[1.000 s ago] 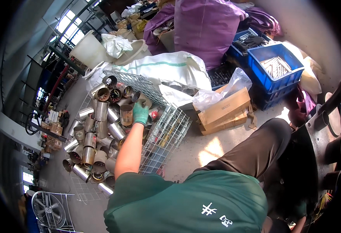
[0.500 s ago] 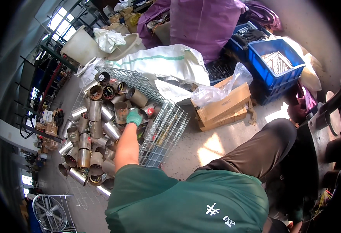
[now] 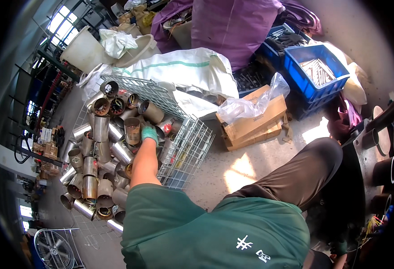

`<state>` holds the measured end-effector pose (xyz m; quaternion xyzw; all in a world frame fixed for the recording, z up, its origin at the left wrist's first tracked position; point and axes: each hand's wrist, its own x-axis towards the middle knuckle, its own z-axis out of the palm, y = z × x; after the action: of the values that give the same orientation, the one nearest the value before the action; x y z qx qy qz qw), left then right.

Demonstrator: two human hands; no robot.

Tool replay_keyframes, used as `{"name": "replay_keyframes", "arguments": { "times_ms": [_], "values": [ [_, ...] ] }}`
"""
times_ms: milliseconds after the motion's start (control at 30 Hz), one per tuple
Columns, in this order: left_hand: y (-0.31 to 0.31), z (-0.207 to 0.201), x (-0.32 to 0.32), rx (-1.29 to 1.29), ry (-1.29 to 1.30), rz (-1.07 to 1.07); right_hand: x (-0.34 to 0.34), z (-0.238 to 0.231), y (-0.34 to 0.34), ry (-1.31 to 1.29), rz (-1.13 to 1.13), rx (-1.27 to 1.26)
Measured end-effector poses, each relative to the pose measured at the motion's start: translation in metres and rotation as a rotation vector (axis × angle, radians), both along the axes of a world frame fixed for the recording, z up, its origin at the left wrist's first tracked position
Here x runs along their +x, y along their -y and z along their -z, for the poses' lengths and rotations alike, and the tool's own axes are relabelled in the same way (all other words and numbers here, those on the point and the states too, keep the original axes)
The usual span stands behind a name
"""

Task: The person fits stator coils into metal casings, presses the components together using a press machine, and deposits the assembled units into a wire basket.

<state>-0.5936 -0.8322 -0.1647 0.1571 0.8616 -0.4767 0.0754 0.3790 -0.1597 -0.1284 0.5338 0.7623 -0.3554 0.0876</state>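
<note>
Your gloved left hand (image 3: 150, 133) reaches among metal cylinders (image 3: 101, 129), your right hand (image 3: 340, 248) well apart from them; whether either pinches or spreads, I cannot tell.

The left hand (image 3: 150, 134) has come nearer the person's body and drawn back from the tilted brown-grey cylinder (image 3: 152, 112). A second ago its fingers were at that cylinder's lower edge; now the cylinder lies just beyond the hand, apart from it. The glove has dropped lower among the pile, beside another open-ended cylinder (image 3: 160, 132) just to its right, and its fingertips are now hidden. The view has turned slightly, so the cardboard box (image 3: 262, 116), well to the hand's right, sits farther left and higher than before.
</note>
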Motion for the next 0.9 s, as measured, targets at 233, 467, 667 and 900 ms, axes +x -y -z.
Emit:
{"name": "replay_keyframes", "arguments": {
  "times_ms": [233,467,667,900],
  "values": [
    [-0.012,-0.006,-0.005,-0.022,0.092,-0.001,0.008,0.000,0.011,-0.037,0.031,-0.002],
    [-0.003,-0.030,0.021,0.042,0.112,-0.048,0.012,0.004,0.010,-0.096,0.027,0.001],
    [-0.002,-0.035,0.025,0.052,0.197,0.008,0.018,0.003,0.019,-0.148,0.040,0.006],
    [-0.014,-0.079,0.070,0.164,0.278,0.100,0.016,0.011,0.019,-0.256,0.014,0.007]
  ]
}}
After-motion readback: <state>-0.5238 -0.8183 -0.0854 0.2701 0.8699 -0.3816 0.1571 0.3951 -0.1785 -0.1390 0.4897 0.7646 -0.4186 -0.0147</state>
